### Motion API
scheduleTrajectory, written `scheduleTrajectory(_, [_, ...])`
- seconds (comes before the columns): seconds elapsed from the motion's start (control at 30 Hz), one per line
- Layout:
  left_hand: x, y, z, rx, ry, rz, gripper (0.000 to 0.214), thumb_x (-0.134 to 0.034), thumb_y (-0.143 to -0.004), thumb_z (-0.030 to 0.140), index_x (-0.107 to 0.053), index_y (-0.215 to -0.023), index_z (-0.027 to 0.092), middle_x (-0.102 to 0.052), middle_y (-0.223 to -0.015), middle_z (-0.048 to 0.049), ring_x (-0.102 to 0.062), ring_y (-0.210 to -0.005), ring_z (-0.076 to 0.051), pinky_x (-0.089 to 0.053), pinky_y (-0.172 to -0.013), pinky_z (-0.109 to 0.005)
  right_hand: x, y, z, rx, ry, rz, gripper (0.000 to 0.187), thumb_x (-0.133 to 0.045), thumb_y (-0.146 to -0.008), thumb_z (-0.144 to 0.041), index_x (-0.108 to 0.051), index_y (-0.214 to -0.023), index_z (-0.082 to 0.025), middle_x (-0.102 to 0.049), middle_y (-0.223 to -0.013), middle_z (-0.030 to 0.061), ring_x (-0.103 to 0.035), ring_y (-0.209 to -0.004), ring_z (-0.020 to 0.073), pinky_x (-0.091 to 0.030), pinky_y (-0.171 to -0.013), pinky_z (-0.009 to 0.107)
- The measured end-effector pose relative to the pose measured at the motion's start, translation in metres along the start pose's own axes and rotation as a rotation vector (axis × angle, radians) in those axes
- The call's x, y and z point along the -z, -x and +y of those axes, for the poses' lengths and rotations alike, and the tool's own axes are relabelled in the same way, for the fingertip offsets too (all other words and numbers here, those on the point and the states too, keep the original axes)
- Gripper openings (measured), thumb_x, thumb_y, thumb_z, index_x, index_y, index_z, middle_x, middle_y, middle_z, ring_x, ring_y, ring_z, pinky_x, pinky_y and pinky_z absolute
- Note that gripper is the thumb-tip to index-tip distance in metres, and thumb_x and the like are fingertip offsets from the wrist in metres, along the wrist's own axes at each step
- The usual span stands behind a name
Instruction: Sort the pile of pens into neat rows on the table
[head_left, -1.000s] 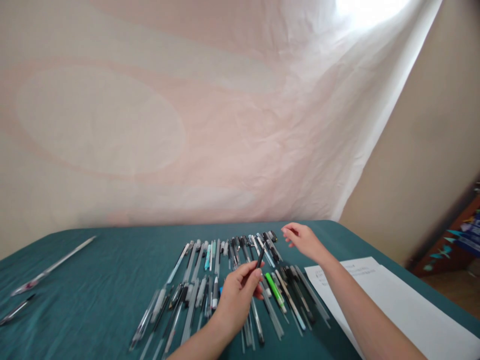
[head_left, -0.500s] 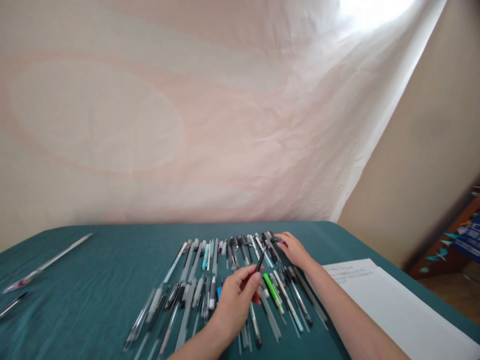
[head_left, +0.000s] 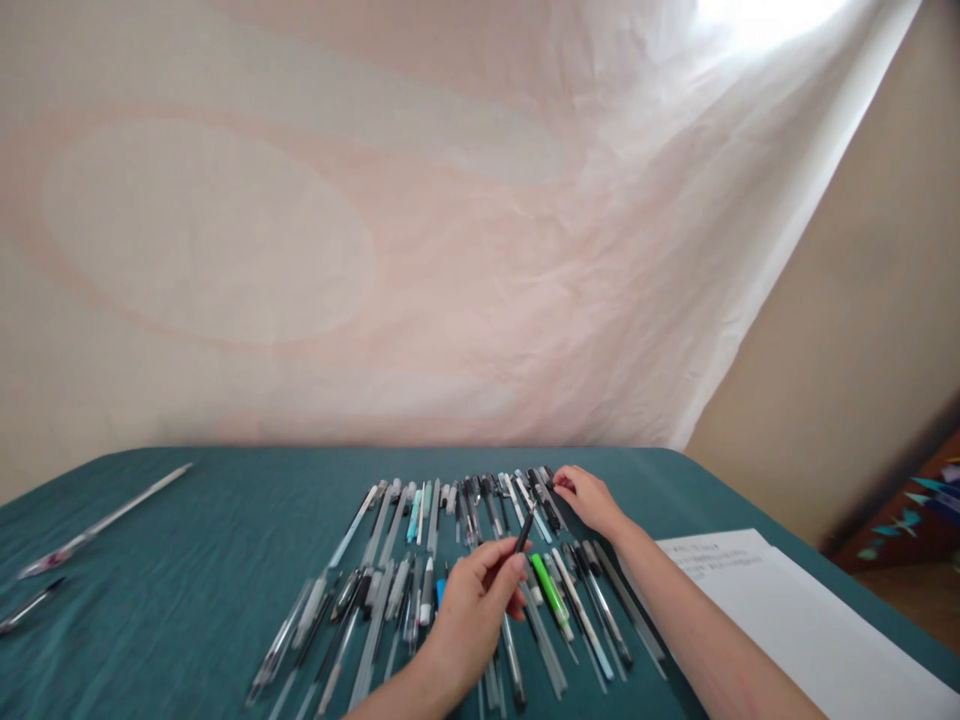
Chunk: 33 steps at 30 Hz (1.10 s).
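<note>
My left hand (head_left: pixel 480 610) is closed, with a slim black pen (head_left: pixel 526 528) pinched between thumb and fingers and its tip pointing up and away. It hovers over the front row of pens. My right hand (head_left: pixel 589 498) reaches to the right end of the back row. Its fingers are curled together on the dark end of the last pen (head_left: pixel 550 476) there. Close by the left hand lie a bright green highlighter (head_left: pixel 551 592) and a white pen with a light blue end (head_left: pixel 583 615).
Many pens lie in two rows on the green tablecloth (head_left: pixel 187 560). A clear-barrelled pen (head_left: pixel 34 606) and a long thin pale stick-like item (head_left: pixel 112 518) lie far left. White paper sheets (head_left: pixel 795 610) with writing are under my right forearm's side. A pale cloth (head_left: pixel 450 250) hangs behind.
The view has shifted slightly, moving the scene a little to the right. My right fingers have curled in more at the row's end. My left hand still holds the black pen.
</note>
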<state>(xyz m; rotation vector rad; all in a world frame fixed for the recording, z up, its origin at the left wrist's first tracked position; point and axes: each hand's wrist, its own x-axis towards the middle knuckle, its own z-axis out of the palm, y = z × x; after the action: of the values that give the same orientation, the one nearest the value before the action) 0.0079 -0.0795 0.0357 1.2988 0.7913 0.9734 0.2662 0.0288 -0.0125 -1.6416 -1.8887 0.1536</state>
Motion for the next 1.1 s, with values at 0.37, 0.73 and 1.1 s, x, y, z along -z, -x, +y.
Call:
scheduleTrajectory(0.37, [0.0, 0.0, -0.003, -0.017, 0.004, -0.013, 0.042, -0.051, -0.075, 0.041, -0.058, -0.104, 0.012, -0.053, -0.072, -0.002, -0.049, -0.055, -0.01, -0.045, -0.049, -0.024, 0.035, 0.005, -0.043, -0.014, -0.223, 0.018, 0.019, -0.046, -0.079, -0.033, -0.056, -0.082, -0.016, -0.061, -0.074, 0.0033, -0.057, -0.068, 0.0148, -0.044, -0.064, 0.028])
scheduleTrajectory(0.73, [-0.001, 0.006, 0.003, -0.036, -0.008, -0.017, 0.041, -0.051, -0.075, 0.041, -0.059, -0.104, 0.013, -0.054, -0.065, -0.0012, -0.049, -0.055, -0.011, -0.044, -0.05, -0.023, 0.091, 0.032, -0.147, -0.006, -0.765, -0.26, 0.021, -0.061, -0.072, -0.034, -0.058, -0.08, -0.015, -0.058, -0.067, -0.0003, -0.053, -0.063, 0.0109, -0.044, -0.062, 0.025])
scheduleTrajectory(1.1, [0.001, 0.004, 0.001, -0.062, -0.007, -0.029, 0.04, -0.051, -0.075, 0.041, -0.059, -0.104, 0.014, -0.054, -0.068, -0.0019, -0.049, -0.057, -0.011, -0.045, -0.05, -0.022, 0.08, 0.035, -0.148, 0.002, -0.741, -0.344, 0.021, -0.063, -0.071, -0.034, -0.059, -0.081, -0.016, -0.059, -0.066, -0.0001, -0.053, -0.061, 0.0109, -0.042, -0.059, 0.023])
